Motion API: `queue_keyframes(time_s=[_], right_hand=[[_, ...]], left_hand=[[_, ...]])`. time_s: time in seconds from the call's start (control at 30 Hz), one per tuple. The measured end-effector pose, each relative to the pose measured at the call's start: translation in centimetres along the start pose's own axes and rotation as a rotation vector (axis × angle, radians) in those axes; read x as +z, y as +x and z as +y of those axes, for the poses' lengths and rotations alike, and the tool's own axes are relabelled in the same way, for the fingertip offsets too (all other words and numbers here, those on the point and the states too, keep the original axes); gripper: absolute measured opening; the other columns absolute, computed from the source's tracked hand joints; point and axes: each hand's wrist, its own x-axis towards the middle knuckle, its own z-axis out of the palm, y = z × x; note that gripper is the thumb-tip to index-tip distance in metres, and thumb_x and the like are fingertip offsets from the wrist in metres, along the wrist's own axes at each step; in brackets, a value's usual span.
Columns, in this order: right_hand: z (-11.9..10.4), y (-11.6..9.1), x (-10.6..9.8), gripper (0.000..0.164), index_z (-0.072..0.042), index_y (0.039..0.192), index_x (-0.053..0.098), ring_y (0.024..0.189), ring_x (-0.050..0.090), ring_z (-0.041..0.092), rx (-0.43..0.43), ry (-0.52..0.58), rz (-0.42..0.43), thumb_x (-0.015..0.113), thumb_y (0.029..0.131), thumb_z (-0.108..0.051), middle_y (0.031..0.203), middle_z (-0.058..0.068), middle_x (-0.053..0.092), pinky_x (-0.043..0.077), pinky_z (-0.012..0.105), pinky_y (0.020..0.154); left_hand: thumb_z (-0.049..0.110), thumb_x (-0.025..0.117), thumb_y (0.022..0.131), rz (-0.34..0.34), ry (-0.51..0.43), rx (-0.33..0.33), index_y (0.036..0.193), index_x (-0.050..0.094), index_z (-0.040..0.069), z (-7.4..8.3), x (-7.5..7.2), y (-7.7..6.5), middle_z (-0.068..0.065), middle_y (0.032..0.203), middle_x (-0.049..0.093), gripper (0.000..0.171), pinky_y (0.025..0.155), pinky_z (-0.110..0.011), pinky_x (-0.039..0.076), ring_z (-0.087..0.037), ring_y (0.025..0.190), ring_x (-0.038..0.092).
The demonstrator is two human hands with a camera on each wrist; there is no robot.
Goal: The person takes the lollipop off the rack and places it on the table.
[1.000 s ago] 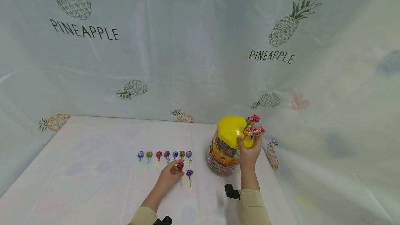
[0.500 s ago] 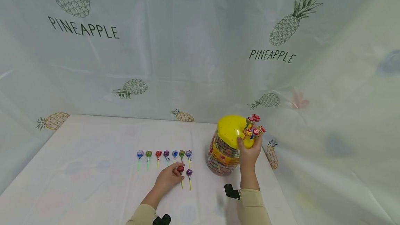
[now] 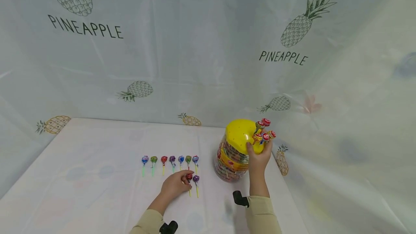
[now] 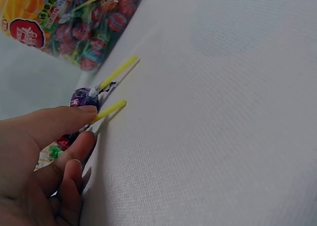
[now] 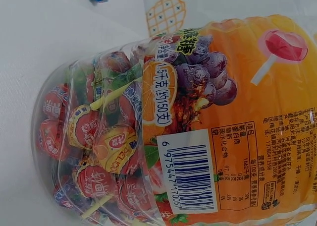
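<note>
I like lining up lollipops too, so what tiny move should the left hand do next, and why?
I'd probably have the left hand gently let go: it's pinching the red lollipop, which sits close beside the purple lollipop, their yellow sticks roughly parallel, so it looks well placed.

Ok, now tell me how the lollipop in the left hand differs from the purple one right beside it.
The red lollipop has a dark red wrapper; the purple lollipop has a purple one. The left hand pinches the red lollipop, while the purple lollipop lies ungripped on the white table. In the head view, that hand partly hides the red lollipop, but the purple lollipop shows in full. Both have yellow sticks.
</note>
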Motion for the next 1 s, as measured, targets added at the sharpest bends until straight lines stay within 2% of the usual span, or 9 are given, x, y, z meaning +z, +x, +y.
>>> queue_keyframes(time_s=[0.17, 0.37, 0.63, 1.0], right_hand=[[0.05, -0.01, 0.04, 0.063, 0.001, 0.141, 0.039, 0.122, 0.047, 0.018, -0.035, -0.013, 0.0, 0.065, 0.084, 0.009, 0.135, 0.003, 0.048, 0.039, 0.023, 0.102], [-0.02, -0.01, 0.14, 0.064, 0.01, 0.141, 0.033, 0.123, 0.046, 0.017, -0.032, -0.017, -0.006, 0.063, 0.084, 0.011, 0.137, 0.0, 0.047, 0.038, 0.023, 0.103], [-0.13, 0.01, 0.1, 0.063, 0.0, 0.142, 0.038, 0.123, 0.046, 0.017, -0.019, -0.016, -0.004, 0.064, 0.085, 0.009, 0.136, 0.001, 0.046, 0.039, 0.022, 0.102], [-0.2, 0.03, 0.13, 0.064, -0.001, 0.142, 0.037, 0.123, 0.047, 0.018, -0.013, -0.003, -0.004, 0.064, 0.084, 0.009, 0.135, 0.002, 0.047, 0.039, 0.023, 0.102]], left_hand=[[0.014, 0.083, 0.074, -0.017, 0.002, 0.012, 0.124, 0.067, 0.014, 0.09, -0.07, 0.12, 0.011, 0.069, 0.054, 0.053, 0.057, -0.028, 0.036, -0.009, 0.059, 0.047], [0.013, 0.084, 0.073, -0.039, 0.006, -0.003, 0.123, 0.068, 0.015, 0.22, -0.23, 0.13, 0.011, 0.067, 0.054, 0.052, 0.055, -0.028, 0.035, -0.01, 0.058, 0.047], [0.013, 0.084, 0.074, -0.059, -0.001, 0.005, 0.122, 0.068, 0.016, 0.35, -0.29, 0.11, 0.011, 0.065, 0.055, 0.051, 0.054, -0.028, 0.035, -0.009, 0.056, 0.048], [0.012, 0.084, 0.074, -0.055, -0.005, -0.002, 0.129, 0.064, 0.014, 0.48, -0.34, -0.08, 0.01, 0.065, 0.054, 0.059, 0.054, -0.027, 0.034, -0.009, 0.055, 0.046]])
